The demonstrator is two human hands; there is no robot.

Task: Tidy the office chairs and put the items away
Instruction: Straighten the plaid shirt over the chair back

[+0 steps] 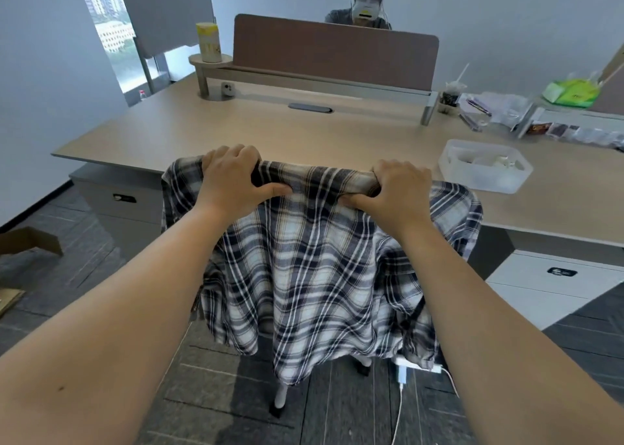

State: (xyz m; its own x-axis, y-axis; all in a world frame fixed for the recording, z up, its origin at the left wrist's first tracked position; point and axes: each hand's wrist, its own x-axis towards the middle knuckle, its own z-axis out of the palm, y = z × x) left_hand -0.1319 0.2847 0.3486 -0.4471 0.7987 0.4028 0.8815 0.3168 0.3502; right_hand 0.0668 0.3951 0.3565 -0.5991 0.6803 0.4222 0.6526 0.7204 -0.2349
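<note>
My left hand [233, 178] and right hand [398, 191] are both clamped over the top edge of a chair back draped in a navy, white and tan plaid cotton shirt [314, 262], fingers curled over the far side and thumbs pressing the cloth on the near side. Below my wrists the shirt hangs over the chair. Just past my knuckles lies the pale wooden desk [236, 127]; a translucent plastic tub [486, 168] sits right of my right hand.
</note>
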